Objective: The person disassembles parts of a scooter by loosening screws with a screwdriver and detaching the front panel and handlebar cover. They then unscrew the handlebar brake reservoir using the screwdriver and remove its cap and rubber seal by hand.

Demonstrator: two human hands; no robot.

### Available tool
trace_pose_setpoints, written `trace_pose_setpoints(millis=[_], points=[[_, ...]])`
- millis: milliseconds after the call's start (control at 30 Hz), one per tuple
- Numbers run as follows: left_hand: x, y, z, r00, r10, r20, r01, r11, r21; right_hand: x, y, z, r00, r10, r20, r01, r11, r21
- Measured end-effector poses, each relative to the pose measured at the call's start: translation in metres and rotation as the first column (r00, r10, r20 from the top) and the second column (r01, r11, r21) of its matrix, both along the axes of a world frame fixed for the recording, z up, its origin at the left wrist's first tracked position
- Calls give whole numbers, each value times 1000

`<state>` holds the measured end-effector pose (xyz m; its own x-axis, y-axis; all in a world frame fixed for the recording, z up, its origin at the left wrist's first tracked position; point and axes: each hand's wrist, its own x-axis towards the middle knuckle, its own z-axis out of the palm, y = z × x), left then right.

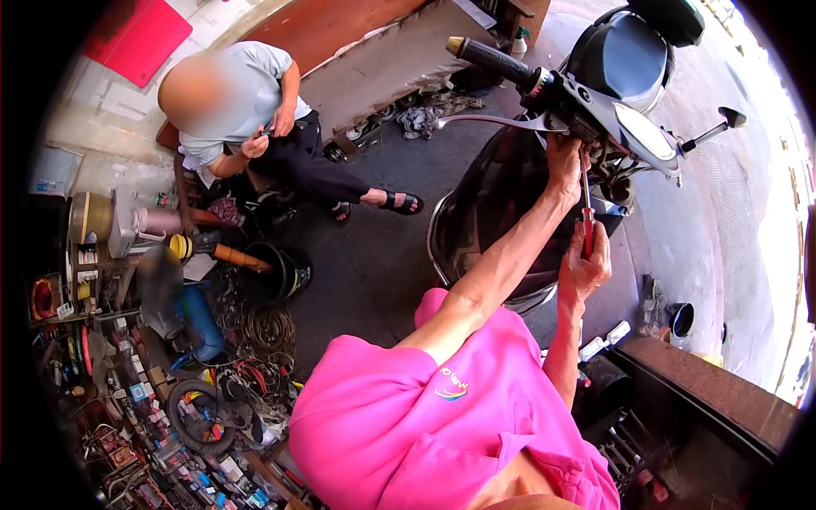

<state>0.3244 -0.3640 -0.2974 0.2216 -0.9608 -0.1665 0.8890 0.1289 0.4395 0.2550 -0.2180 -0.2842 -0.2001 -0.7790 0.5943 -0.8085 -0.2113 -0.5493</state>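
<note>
A motorcycle with a black seat and body stands at the upper right, its handlebar (497,61) and brake lever (493,121) pointing left. My left hand (563,166) is up under the handlebar by the lever's base; its fingertips are partly hidden there. Below it, my right hand (585,263) is closed around the red handle of a screwdriver (588,223). The screwdriver's shaft points up to the underside of the handlebar beside my left hand. Its tip is hidden among the parts.
A person (255,110) sits at the upper left, holding something small. A black bucket (285,272) stands on the dark floor. Tools, coiled wire (269,336) and small boxes crowd the lower left. A brown ledge (714,391) and wrenches (620,450) are at the lower right.
</note>
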Motion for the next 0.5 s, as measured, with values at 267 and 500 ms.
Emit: trace_pose_setpoints(millis=[267,500], points=[[0,-6,-14,999,29,30,-28,999,-36,0,-2,16,424,-50,904,-339,917,210],[3,-9,-20,1000,-20,2,20,1000,-4,-1,-2,2,903,132,409,-102,990,-93]])
